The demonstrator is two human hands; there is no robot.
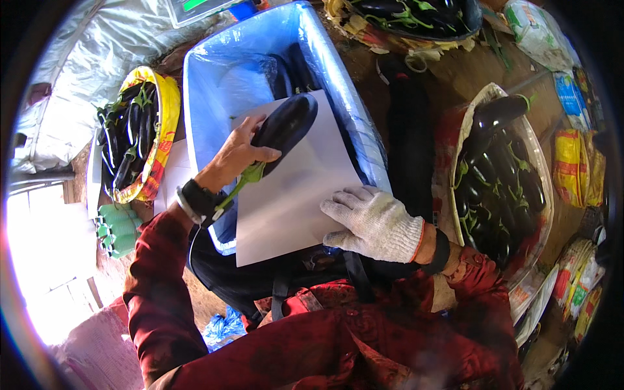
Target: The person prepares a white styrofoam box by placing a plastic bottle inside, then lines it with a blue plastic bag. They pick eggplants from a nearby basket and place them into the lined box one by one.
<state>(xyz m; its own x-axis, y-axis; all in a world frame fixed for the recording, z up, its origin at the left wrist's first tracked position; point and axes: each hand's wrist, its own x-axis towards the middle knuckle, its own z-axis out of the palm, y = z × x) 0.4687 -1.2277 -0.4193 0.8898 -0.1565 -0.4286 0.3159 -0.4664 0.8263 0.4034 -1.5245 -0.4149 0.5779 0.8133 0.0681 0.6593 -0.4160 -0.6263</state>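
My bare left hand point(241, 151) grips a large dark eggplant point(288, 127) near its green stem end, over a sheet of white paper point(292, 204). In my right hand point(373, 222), which wears a white knitted glove, I see nothing held; it rests on the paper's right edge with the fingers a little apart. The sheet lies across a blue plastic crate point(214, 63) lined with clear film. More eggplants point(300, 66) lie in the far right part of the crate, partly covered by the paper.
At the left stands a yellow and red lined basket point(168, 112) of slim eggplants, beside green bottle-like containers point(117, 229). A large basket point(546, 229) of eggplants stands at the right, another point(336, 14) at the top. A scale point(195, 9) is beyond the crate. Folded sacks point(570, 168) lie far right.
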